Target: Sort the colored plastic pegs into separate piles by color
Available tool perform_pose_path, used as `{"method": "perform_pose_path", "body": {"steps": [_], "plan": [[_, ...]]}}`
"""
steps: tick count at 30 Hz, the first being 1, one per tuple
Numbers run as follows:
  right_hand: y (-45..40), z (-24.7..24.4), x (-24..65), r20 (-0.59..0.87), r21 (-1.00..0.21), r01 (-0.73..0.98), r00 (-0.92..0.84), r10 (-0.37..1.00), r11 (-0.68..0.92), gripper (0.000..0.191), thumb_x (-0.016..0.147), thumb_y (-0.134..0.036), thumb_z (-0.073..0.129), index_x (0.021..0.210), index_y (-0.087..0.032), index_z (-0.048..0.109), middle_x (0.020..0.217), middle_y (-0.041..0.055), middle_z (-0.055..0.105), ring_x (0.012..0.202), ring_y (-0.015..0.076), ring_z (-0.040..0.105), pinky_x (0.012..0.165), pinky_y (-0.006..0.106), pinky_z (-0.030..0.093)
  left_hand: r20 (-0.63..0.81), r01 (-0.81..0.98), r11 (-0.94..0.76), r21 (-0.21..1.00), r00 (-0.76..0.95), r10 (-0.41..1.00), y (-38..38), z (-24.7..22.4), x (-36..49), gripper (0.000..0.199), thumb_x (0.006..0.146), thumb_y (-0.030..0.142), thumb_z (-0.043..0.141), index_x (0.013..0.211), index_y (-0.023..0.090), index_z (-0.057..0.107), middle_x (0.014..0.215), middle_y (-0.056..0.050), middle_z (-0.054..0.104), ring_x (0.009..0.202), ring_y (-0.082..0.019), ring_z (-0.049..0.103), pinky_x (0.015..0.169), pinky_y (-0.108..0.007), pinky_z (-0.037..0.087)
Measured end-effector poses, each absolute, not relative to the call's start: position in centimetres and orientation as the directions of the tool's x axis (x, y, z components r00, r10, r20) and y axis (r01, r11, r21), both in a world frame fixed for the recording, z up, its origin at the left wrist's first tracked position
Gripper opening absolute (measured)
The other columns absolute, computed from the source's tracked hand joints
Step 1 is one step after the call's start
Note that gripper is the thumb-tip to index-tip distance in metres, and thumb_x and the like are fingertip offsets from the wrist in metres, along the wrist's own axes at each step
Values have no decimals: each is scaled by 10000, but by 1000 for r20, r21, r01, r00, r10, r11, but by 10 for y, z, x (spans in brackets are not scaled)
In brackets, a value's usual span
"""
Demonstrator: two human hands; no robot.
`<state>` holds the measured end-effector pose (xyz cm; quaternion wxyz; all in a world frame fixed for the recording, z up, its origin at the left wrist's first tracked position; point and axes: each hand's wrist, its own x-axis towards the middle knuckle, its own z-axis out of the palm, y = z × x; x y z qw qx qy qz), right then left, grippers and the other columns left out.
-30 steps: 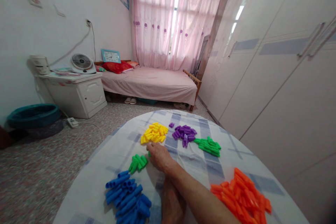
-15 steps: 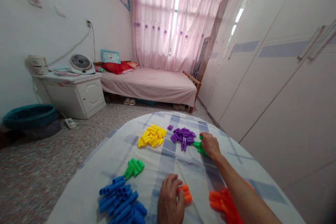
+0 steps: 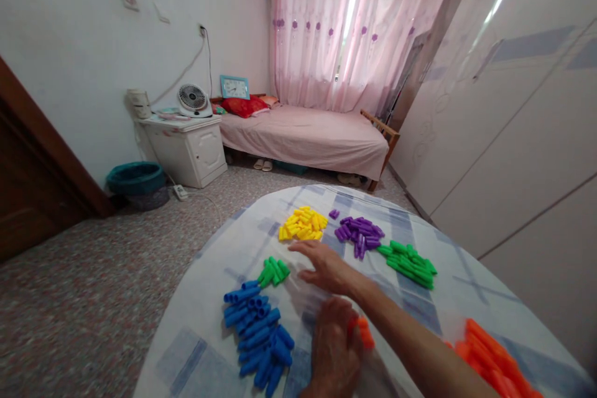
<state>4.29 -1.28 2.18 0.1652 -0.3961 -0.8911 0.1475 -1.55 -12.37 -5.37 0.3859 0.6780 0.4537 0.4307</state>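
Note:
My right hand [image 3: 324,266] reaches left above the cloth, fingers apart and nothing in it. It is just below the pile of yellow plastic tubes [image 3: 303,224] and right of a small group of green tubes [image 3: 274,272]. Under my right forearm, my left hand [image 3: 334,342] rests low on the table, blurred. It is beside a few short orange tubes [image 3: 366,333]; its fingers are too smeared to show whether they grip these. Many blue tubes [image 3: 259,333] lie left of my left hand. The tubes look like pen caps.
Purple tubes [image 3: 359,233] and a larger green pile [image 3: 410,264] lie toward the far right of the round table with its checked cloth [image 3: 186,348]. Longer orange-red tubes [image 3: 494,357] are at near right. Beyond stand a bed [image 3: 308,137], a white cabinet [image 3: 196,149] and a bin [image 3: 140,183].
My right hand has left the green pile at the right and swung left across the table, now open. My left hand remains by the orange tubes. The view has turned left.

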Motion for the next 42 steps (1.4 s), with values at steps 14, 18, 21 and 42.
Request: {"method": "perform_pose_path", "body": {"steps": [14,18,21,42], "plan": [[-8,-19,13,57,-219,745,-635,771,630,202,772,-295,576,964,-234,587,1060,49,559,945,195,530,757,309,391,124,270,-157,950,135,983,-126,-55,-15,317,764,294,510,998,124,639,1083,-152,632,1080,-310,538,944,-407,408],[-22,-17,36,86,-248,784,-567,819,569,285,746,-226,576,1031,-229,567,1097,49,557,970,189,523,794,304,400,140,403,-236,884,254,957,-125,-49,-19,320,762,182,451,999,150,663,1033,-138,654,1029,-300,566,908,-421,428],[-29,-14,57,141,-309,793,-508,850,525,382,705,-175,587,1082,-228,556,1145,52,540,1017,181,510,851,293,399,188,442,-284,851,248,950,-123,-50,-17,340,751,130,429,995,175,661,1023,-114,648,1009,-274,564,887,-413,442],[-12,-8,214,227,120,986,88,970,-117,357,798,-317,520,1137,-227,584,1270,82,525,1262,269,319,984,429,224,351,443,-436,784,263,899,-120,-61,-16,252,760,88,452,892,176,648,1047,-98,622,1062,-227,543,931,-420,447]]}}
